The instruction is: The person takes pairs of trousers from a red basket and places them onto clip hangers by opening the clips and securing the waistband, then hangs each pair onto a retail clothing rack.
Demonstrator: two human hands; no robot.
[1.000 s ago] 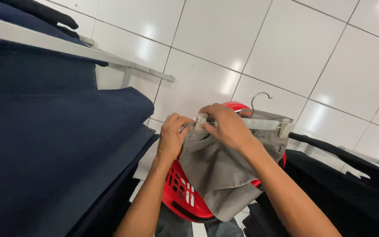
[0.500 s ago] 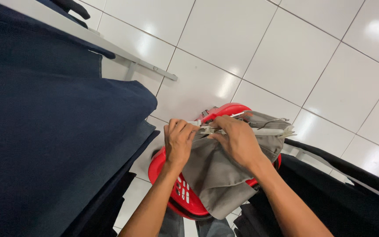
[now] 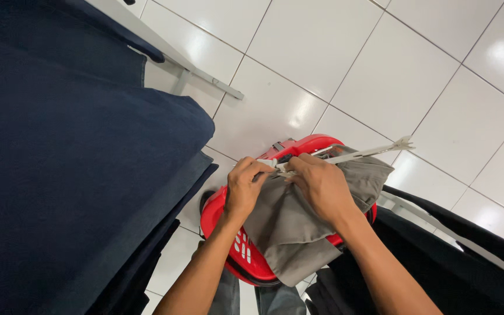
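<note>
Bright, even overhead light fills the scene. The glossy white floor tiles [image 3: 345, 76] carry soft glare patches, strongest at far right. The navy cloth [image 3: 59, 163] on the left reads dark with little detail. Focus is fairly sharp; straight tile lines tilt and stretch toward the edges.

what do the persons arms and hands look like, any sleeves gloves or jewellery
Both forearms are bare right down to the picture's lower edge, so no sleeves show. The left hand and the right hand wear no gloves, and no rings, watch or bracelets show on the sides facing the camera. The fingernails look short and plain.
</note>
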